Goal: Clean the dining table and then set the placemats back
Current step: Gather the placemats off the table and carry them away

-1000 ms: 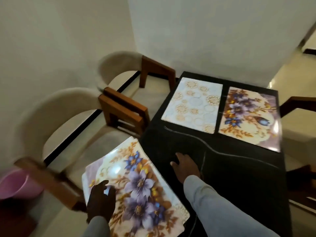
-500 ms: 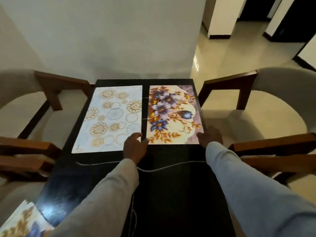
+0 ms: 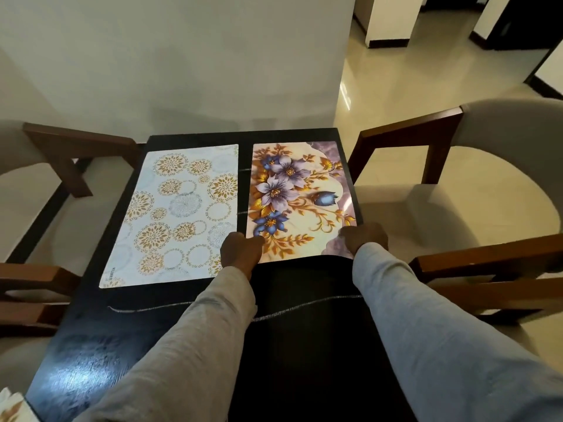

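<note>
I grip the near edge of the flower mat (image 3: pixel 300 202) with both hands (image 3: pixel 242 251) (image 3: pixel 364 237) on the dark bench (image 3: pixel 304 345), beside the circle mat (image 3: pixel 179 214), so more mats are probably left to place.

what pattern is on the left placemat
Gold and silver leafy circles on the pale left placemat, seen in the head view.

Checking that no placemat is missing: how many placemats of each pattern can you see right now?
Purple flower placemats: 2, one gripped at its near corners and a corner of another at bottom left.
Gold circle placemats: 1.
Total: 3.
</note>
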